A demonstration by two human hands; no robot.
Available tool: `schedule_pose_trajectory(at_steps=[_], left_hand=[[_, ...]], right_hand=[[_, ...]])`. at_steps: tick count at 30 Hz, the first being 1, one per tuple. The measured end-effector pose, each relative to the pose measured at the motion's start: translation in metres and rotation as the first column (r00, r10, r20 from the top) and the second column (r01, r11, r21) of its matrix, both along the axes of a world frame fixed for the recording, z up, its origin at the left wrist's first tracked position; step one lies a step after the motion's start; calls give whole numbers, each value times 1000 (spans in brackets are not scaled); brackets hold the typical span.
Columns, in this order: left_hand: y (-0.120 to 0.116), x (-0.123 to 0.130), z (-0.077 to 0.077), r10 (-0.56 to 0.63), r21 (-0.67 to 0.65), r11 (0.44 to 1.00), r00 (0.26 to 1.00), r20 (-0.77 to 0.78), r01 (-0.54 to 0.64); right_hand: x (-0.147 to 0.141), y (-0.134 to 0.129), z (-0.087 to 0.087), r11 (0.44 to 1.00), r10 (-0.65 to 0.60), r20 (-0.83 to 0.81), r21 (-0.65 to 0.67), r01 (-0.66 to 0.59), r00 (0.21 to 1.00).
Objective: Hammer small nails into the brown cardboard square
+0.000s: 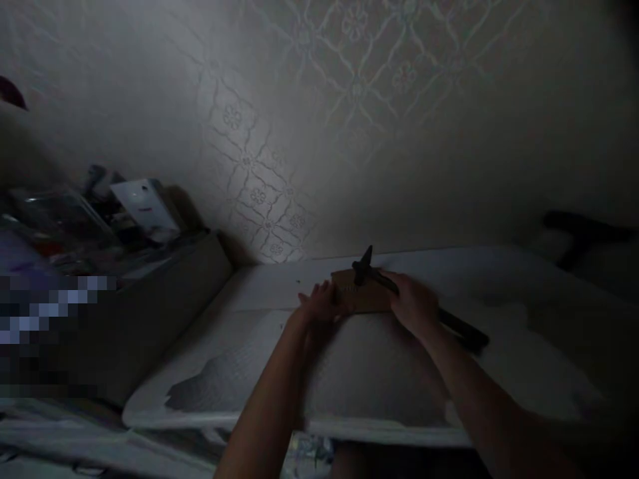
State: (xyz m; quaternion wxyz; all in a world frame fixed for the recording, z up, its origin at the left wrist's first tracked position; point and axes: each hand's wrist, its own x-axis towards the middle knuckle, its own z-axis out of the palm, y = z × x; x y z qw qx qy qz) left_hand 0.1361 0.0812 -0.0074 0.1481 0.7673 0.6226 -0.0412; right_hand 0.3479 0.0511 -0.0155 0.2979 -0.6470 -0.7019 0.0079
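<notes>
A dark hammer [462, 327] is gripped partway along its handle by my right hand [415, 305]. Its head is over a flat brown board [372, 298], which lies on the white table near the wall. Small marks or pieces show on the board's left part, too blurred to make out. My left hand [322, 301] rests at the board's left edge with its fingers spread, touching it.
The white table [239, 416] has a worn grey patch along its front. At the left, a raised cabinet [174, 313] bears a white box [144, 205], a clear container [62, 216] and other clutter. A patterned wall rises behind. Something dark [586, 233] is at the right.
</notes>
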Motion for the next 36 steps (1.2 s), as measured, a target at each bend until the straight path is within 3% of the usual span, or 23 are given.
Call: schedule_pose_trajectory(at_steps=[25, 36], left_hand=[[-1, 2, 4, 13, -15, 1000, 1000, -3, -13], [-2, 3, 4, 1, 6, 1000, 1000, 7, -1]], right_hand=[[0, -2, 1, 1000, -12, 17, -6, 12, 1000], [-5, -4, 3, 995, 78, -46, 63, -75, 996]])
